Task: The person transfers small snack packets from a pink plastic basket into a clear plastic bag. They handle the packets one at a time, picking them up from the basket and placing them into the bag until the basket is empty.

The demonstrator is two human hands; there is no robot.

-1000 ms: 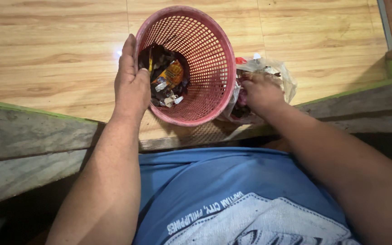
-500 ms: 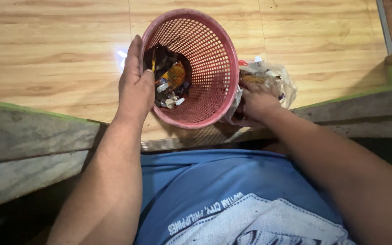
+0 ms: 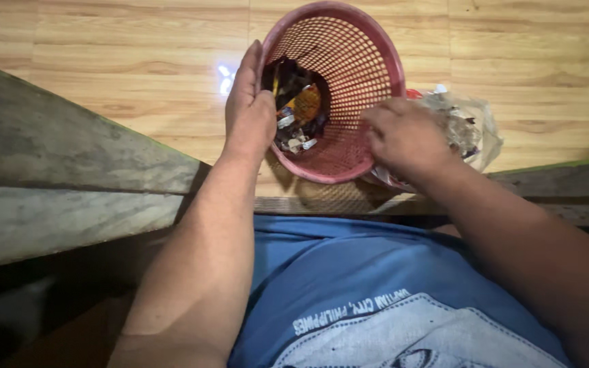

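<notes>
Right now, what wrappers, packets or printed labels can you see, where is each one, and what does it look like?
Orange-yellow snack packet: crumpled, inside the pink mesh basket, among dark wrappers.
Small silvery wrappers: low in the basket, beside the left hand.
Clear plastic bag: crinkled, holding mixed wrappers, right of the basket, by the right hand.

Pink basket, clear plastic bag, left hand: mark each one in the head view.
pink basket [image 3: 366, 65], head view, on the inner mesh wall.
clear plastic bag [image 3: 475, 126], head view, on its crumpled right side.
left hand [image 3: 248, 112], head view, on the back of the hand.
</notes>
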